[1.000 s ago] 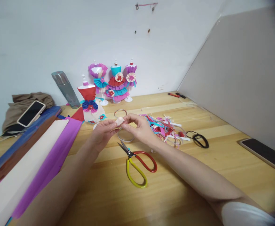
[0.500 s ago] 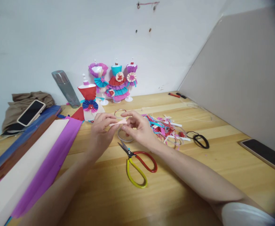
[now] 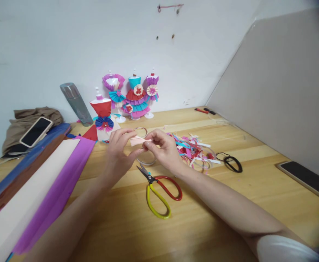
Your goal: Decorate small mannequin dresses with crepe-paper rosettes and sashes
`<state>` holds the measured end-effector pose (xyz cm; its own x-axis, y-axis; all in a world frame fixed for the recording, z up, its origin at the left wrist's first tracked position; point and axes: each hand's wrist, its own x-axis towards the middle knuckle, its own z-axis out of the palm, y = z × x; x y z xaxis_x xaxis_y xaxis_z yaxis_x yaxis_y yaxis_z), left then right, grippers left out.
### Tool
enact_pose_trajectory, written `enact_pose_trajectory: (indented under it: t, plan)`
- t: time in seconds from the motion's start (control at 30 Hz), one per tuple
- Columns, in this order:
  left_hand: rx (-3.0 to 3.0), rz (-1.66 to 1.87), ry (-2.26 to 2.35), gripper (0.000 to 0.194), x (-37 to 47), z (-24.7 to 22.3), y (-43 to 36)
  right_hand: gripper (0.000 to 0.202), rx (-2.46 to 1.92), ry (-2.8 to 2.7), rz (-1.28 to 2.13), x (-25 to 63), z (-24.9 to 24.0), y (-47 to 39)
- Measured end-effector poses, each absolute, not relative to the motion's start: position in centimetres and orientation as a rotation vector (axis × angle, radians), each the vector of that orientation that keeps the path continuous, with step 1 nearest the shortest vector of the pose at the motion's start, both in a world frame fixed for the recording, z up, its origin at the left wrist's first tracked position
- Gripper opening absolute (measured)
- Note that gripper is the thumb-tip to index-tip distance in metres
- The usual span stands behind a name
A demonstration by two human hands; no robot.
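A small pale pink piece of paper [image 3: 138, 141] is pinched at its right end between the thumb and fingers of my right hand [image 3: 163, 149]. The paper looks gathered there and fans out to the left. My left hand [image 3: 120, 151] is at the paper's left side, its thumb and fingers apart, with fingertips near the paper's upper edge. Below the hands, scissors [image 3: 151, 179] with one red and one yellow handle lie on the table with blades slightly apart. A roll of clear tape [image 3: 146, 162] lies partly hidden under the hands.
Small dress forms in crepe paper [image 3: 135, 98] stand by the wall, beside a bottle [image 3: 76, 103]. Coloured paper sheets [image 3: 52, 182], a cloth [image 3: 12, 127] and a phone [image 3: 36, 131] lie left. Paper scraps [image 3: 188, 147], a black cord [image 3: 233, 164] and another phone [image 3: 306, 178] lie right.
My left thumb has come away from the paper and my left fingers have opened. The paper now shows more between the hands, held by my right hand.
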<state>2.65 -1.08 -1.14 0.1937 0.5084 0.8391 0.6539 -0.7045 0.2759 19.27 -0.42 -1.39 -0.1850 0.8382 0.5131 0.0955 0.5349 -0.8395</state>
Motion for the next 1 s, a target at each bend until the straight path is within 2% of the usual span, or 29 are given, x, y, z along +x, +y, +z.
enact_pose_trajectory:
  t: [0.07, 0.27, 0.4, 0.6, 1.0]
  plan:
    - [-2.281, -1.516, -1.147, 0.034, 2.57, -1.09, -1.07, 0.004, -0.802, -1.646, 0.764, 19.35, -1.53, -0.36]
    - [-2.300, -1.519, -1.180, 0.017, 2.28, -0.96, -1.00, 0.004, -0.802, -1.709, 0.681, 19.44, -1.72, -0.29]
    - [-2.322, -1.528, -1.205, 0.020, 2.20, -0.89, -0.93, 0.004, -0.816, -1.745, 0.605, 19.45, -1.78, -0.25]
    - [-2.358, -1.509, -1.173, 0.012, 2.00, -0.84, -0.63, 0.004, -0.807, -1.785, 0.522, 19.62, -1.83, -0.26]
    - [-2.332, -1.489, -1.104, 0.010, 1.87, -1.01, -0.45, 0.004, -0.804, -1.729, 0.599, 19.53, -2.11, -0.17]
